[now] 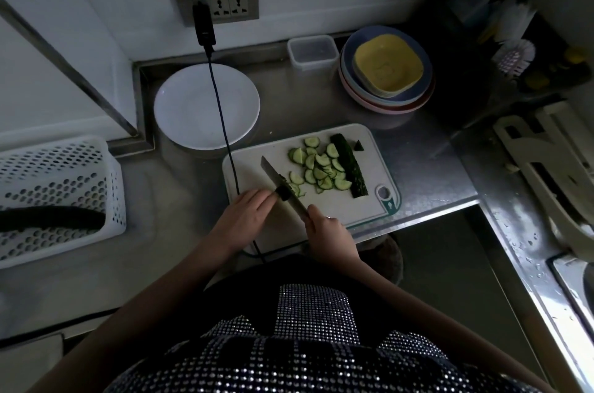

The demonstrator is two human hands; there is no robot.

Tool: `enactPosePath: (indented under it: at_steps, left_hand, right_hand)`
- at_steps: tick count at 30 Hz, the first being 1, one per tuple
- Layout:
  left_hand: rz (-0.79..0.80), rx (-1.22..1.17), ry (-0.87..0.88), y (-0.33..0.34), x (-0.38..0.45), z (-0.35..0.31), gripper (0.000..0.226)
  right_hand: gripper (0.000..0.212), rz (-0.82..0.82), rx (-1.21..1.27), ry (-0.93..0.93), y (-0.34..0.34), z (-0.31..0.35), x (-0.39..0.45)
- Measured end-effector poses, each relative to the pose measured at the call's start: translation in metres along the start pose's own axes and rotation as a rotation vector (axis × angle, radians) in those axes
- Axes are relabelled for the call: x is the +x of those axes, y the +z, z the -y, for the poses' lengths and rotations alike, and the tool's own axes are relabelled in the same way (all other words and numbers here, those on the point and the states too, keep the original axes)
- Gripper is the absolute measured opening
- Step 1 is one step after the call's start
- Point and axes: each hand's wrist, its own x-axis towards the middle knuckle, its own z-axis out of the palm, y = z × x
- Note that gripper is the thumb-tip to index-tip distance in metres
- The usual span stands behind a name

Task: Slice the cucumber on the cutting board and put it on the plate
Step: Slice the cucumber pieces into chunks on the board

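Observation:
A white cutting board [360,209] lies on the steel counter. On it are several half-moon cucumber slices [318,164] and a long uncut cucumber half [350,166] at their right. My right hand [324,228] grips the handle of a knife [278,179], whose blade points up-left across the board. The fingertips of my left hand [246,216] hold a short dark cucumber stub [283,192] against the blade. A white plate [193,103] sits beyond the board at the upper left, with nothing on it.
A black cable [221,116] runs from the wall socket over the plate and past the board's left edge. A white perforated basket [58,187] with a whole cucumber stands at left. Stacked coloured plates [385,71] and a clear container [313,50] stand behind. A sink is at right.

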Motion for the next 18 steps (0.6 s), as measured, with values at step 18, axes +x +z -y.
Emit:
enactPosePath:
  at_steps: [18]
  left_hand:
    - [0.082, -0.074, 0.052, -0.0010, 0.0035, 0.0018, 0.044]
  right_hand:
    - [0.022, -0.065, 0.048, 0.010, -0.0024, 0.0038, 0.0000]
